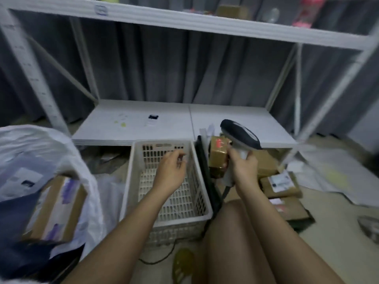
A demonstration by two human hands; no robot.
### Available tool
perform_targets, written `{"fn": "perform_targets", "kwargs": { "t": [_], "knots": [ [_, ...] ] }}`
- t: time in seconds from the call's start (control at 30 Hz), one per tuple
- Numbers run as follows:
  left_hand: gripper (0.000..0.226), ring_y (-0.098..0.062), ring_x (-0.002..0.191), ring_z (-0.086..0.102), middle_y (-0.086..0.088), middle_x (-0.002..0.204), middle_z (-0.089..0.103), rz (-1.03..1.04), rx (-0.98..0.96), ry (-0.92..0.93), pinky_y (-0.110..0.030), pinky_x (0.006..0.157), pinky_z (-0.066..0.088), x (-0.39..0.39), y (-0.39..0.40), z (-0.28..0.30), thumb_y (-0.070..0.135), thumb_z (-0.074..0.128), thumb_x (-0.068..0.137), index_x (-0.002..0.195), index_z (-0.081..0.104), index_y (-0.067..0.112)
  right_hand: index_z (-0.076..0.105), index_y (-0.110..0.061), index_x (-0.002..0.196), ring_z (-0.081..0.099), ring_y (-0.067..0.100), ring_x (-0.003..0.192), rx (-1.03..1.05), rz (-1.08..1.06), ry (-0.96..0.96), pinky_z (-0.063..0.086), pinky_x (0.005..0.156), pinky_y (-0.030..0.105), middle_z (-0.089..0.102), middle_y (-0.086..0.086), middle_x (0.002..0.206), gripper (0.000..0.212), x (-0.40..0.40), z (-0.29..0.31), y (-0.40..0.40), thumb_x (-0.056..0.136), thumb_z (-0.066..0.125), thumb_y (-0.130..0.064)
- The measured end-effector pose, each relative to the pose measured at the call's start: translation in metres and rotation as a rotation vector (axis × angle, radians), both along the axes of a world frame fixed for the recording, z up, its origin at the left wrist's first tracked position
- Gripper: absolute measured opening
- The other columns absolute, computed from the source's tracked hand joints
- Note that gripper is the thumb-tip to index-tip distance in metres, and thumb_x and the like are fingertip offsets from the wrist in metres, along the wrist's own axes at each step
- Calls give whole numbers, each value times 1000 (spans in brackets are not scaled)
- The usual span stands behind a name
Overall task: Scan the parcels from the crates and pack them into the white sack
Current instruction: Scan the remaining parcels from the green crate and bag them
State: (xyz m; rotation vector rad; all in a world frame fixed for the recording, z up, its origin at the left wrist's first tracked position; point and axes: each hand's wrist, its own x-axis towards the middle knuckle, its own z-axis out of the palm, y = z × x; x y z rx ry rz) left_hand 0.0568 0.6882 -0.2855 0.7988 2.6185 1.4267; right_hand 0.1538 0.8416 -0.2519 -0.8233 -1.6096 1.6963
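Head view: right hand (243, 165) grip clamped on scanner (239, 136), left hand (171, 171) loosely curled, holding nothing, over cream crate (131, 193).

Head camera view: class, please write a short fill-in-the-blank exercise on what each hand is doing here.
1. The right hand grips a grey handheld barcode ____.
2. The left hand hovers over the white slotted plastic ____.
3. Red light falls on a small brown cardboard ____.
4. The white plastic sack lies on the person's ____ side.

Missing words: scanner; crate; parcel; left
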Motion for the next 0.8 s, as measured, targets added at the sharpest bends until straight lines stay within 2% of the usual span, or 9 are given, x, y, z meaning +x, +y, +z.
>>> {"fn": "perform_targets", "kwargs": {
  "t": [0.07,0.17,0.27,0.33,0.4,0.5,0.6,0.7,0.8],
  "knots": [
    [27,-16,100,54,-5,121,54,-76,-32,-41,-30,90,45,3,39,-7,21,48,98,123,56,15,60,-3,95,61,13,58,-2,-68,24,50,57,25,63,4,68,24,6,-2,35,88,69,-24],
    [29,-18,107,54,-4,123,55,-161,-89,-118,-34,91,46,1,91,-22,26,50,98,123,55,15,56,-8,92,56,12,51,-11,-74,8,48,50,26,59,-1,60,16,12,-11,88,90,68,-18],
    [35,-21,110,55,-6,125,57,-229,-191,-196,-35,93,47,-4,134,-47,31,54,96,125,55,13,56,-18,86,58,11,50,37,-9,-154,47,46,24,60,2,64,12,23,-36,125,90,67,-16],
    [43,-22,112,55,-8,128,56,-260,-260,-277,-35,94,47,-8,156,-67,37,58,93,128,52,13,55,-22,84,60,5,47,49,41,-272,47,46,20,63,-2,60,14,27,-61,139,90,66,-16],
    [54,-24,116,54,-8,132,53,-294,-338,-325,-35,93,47,-13,175,-87,44,62,88,131,50,14,59,-17,91,62,4,50,19,96,-357,50,50,22,66,-4,61,8,28,-87,147,89,67,-17],
    [58,-24,112,57,-8,128,57,-338,-481,-288,-37,90,50,-21,195,-115,49,62,86,131,52,14,62,-9,98,64,6,54,-81,113,-388,53,52,19,68,3,72,13,26,-120,153,89,67,-16],
    [42,-21,105,59,-4,120,62,-340,-603,-205,-32,82,50,-27,204,-135,44,59,90,125,59,21,61,-9,101,67,11,64,-140,114,-386,55,58,23,70,7,79,15,24,-139,157,90,67,-16],
    [31,-22,101,61,-5,116,65,-292,-568,-124,-30,73,48,-31,206,-138,36,51,97,121,63,21,61,-6,103,67,18,66,-164,126,-380,55,58,28,71,13,84,17,22,-142,163,90,67,-16],
    [29,-21,96,62,-2,110,68,-205,-448,-66,-28,63,43,-34,198,-121,37,47,98,116,66,24,61,-11,93,65,17,60,-91,44,-392,52,55,30,69,10,79,10,22,-135,173,89,67,-18]
  ]
}}
